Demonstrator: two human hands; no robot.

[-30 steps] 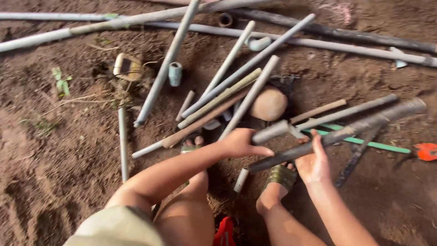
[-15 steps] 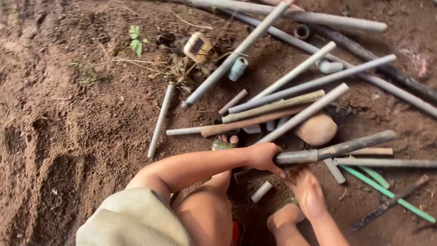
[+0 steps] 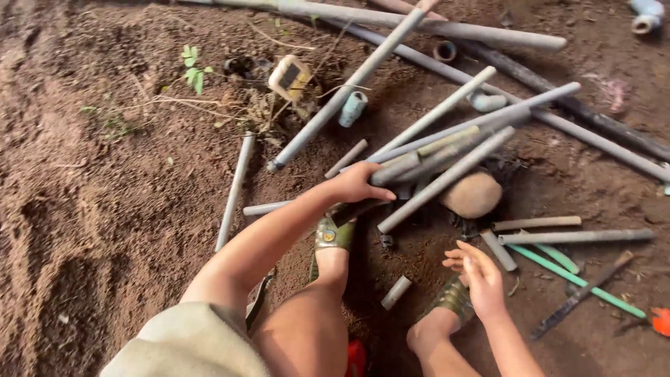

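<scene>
Head view: my left hand (image 3: 356,183) clamps a grey pipe (image 3: 419,159) end, likely stiff, light; right hand (image 3: 481,278) fingers apart, empty.

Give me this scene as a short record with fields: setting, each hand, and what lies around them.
setting: bare brown soil, seen from above
left hand: resting on a heap of grey pipes, grip unclear
right hand: open, empty, above the ground
between the hands: a round tan stone
near right hand: green pipe, short pipe offcut
feet: sandals
</scene>
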